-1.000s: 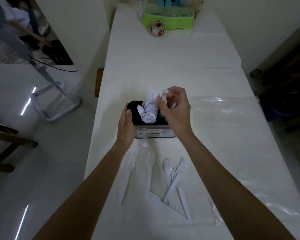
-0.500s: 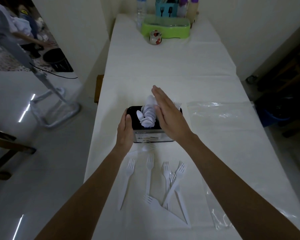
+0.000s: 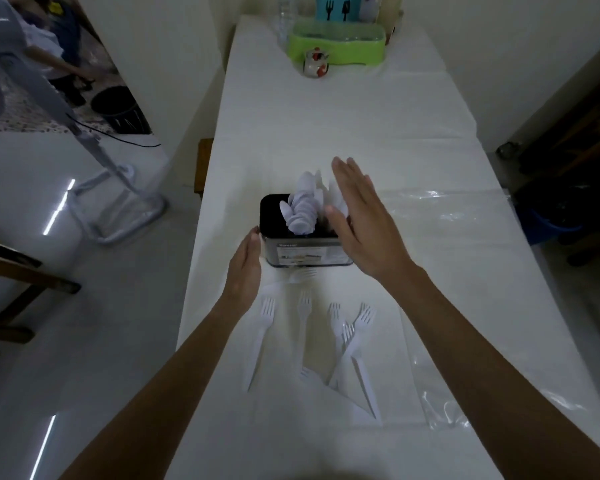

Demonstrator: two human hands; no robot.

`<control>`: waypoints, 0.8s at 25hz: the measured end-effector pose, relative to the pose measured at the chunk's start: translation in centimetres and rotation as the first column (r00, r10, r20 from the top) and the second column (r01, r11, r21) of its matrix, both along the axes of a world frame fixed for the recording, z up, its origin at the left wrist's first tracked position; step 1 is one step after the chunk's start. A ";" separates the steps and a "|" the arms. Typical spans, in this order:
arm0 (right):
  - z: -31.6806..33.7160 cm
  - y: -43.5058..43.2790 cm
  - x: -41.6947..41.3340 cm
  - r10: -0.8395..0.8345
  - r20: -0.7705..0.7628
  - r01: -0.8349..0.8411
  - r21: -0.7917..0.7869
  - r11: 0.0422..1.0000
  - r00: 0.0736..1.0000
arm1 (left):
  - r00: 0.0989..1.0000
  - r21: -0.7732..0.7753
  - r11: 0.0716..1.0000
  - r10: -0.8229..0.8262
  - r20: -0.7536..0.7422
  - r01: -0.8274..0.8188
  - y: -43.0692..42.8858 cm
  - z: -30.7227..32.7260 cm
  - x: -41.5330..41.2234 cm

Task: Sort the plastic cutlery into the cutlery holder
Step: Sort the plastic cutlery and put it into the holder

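1. Both my hands are flat and hold nothing: left hand (image 3: 245, 268) just beside the black cutlery holder (image 3: 305, 252), right hand (image 3: 364, 223) over it.
2. Spoons (image 3: 302, 209) stand inside; forks (image 3: 302, 308) lie near me.
3. A second ago my right fingers pinched a piece; now they are straight.

A black cutlery holder (image 3: 307, 252) (white spoons (image 3: 303, 211) stood upright inside) is centred near the table's left edge; white forks (image 3: 303, 327) are scattered before it.
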State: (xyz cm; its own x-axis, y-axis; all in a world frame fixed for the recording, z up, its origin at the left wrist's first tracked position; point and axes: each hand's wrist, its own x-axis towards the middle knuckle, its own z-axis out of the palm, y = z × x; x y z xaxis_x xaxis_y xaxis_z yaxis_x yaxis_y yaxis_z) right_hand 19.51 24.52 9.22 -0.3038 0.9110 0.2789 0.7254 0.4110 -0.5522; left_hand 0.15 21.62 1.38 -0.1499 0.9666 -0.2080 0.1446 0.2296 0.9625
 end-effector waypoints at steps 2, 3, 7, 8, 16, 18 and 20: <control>-1.9 -4.5 1.5 -0.095 -0.115 0.089 -0.056 0.994 0.989 | 0.979 0.028 0.996 0.087 -0.187 -0.083 -4.5 -1.3 -0.5; -3.3 -6.9 2.1 -0.151 -0.142 0.140 -0.089 0.986 0.978 | 0.956 0.060 0.995 0.099 -0.277 -0.085 -6.9 -2.4 -0.9; -8.9 -14.2 3.3 -0.373 -0.173 0.343 -0.183 0.921 0.911 | 0.880 -0.065 0.995 0.040 -0.473 -0.079 -12.4 -5.5 -1.5; -9.9 -15.1 3.4 -0.397 -0.140 0.368 -0.197 0.909 0.907 | 0.862 -0.112 0.990 0.018 -0.506 -0.086 -12.6 -5.6 -1.2; -12.8 -15.7 1.9 -0.553 0.228 0.585 -0.492 0.645 0.801 | 0.703 -0.251 0.959 -0.091 -0.705 -0.129 -9.6 -4.7 0.4; -12.2 -14.6 1.9 -0.551 0.260 0.595 -0.521 0.612 0.793 | 0.705 -0.314 0.941 -0.138 -0.696 -0.125 -8.8 -4.7 0.1; -11.9 -14.1 2.0 -0.557 0.259 0.588 -0.582 0.562 0.789 | 0.759 -0.368 0.922 -0.154 -0.632 -0.119 -8.5 -4.8 -0.3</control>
